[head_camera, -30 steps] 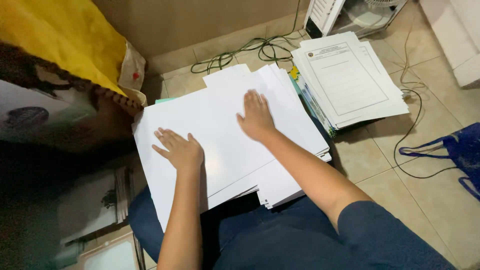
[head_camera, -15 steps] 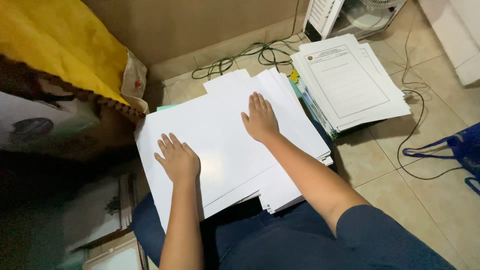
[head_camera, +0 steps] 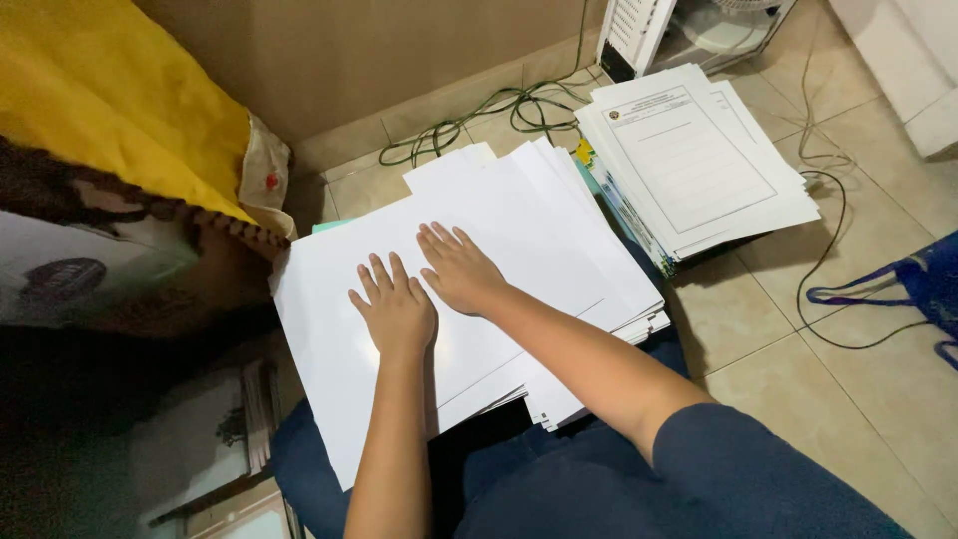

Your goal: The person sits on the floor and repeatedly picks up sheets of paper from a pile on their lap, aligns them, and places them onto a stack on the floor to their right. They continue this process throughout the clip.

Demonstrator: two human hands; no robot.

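Note:
A fanned stack of blank white sheets [head_camera: 519, 210] rests on my lap and the floor in front of me. My left hand [head_camera: 396, 309] lies flat on the top sheet, palm down, fingers slightly spread. My right hand [head_camera: 462, 271] lies flat beside it, just to the right, almost touching it. Neither hand grips anything.
A second pile of printed forms [head_camera: 699, 160] lies on the tiled floor at the right. Green and dark cables [head_camera: 489, 110] run along the wall. A yellow cloth [head_camera: 110, 110] covers something at the left. A blue bag strap [head_camera: 898, 289] lies at the right edge.
Both hands have slid toward each other across the top sheet; they were spread apart and now lie side by side near its middle.

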